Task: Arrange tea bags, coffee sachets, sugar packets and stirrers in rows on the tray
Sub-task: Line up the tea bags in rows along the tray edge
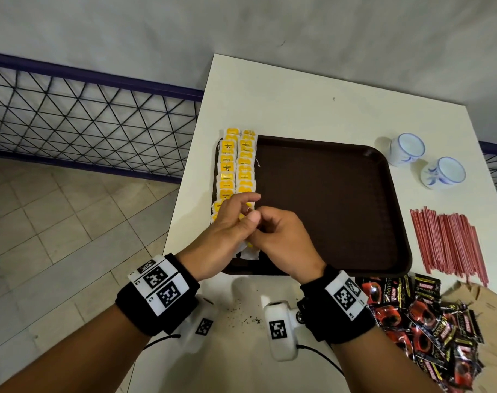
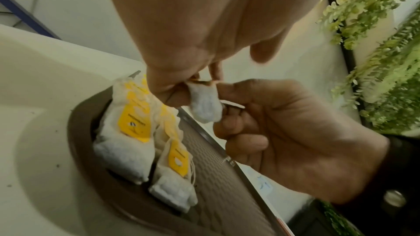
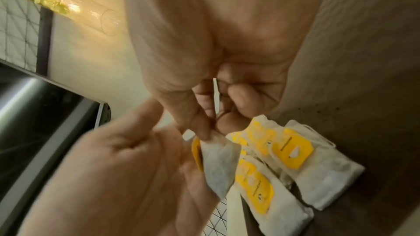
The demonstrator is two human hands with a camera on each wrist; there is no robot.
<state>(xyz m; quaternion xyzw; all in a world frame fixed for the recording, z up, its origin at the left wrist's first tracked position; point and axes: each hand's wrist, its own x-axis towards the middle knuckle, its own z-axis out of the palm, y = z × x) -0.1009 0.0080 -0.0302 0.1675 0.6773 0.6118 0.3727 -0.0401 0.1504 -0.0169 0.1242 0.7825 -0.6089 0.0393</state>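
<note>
A dark brown tray [image 1: 326, 208] lies on the white table [image 1: 298, 95]. Two rows of white tea bags with yellow tags [image 1: 236, 168] run along its left side. Both hands meet just above the near end of these rows. My left hand [image 1: 241, 214] pinches the top of one tea bag [image 2: 205, 103], which hangs free over the tray [image 2: 218, 182]. My right hand [image 1: 265, 225] pinches the same tea bag [image 3: 218, 161] at its top with thumb and finger, the other fingers curled. The nearest laid tea bags [image 3: 291, 152] lie right below.
Right of the tray lie red stirrers [image 1: 446, 242]. A heap of black-and-red coffee sachets [image 1: 420, 316] and brown sugar packets [image 1: 480, 307] sits at the near right. Two white cups [image 1: 407, 148] [image 1: 443, 173] stand at the far right. The table's left edge runs beside the tray.
</note>
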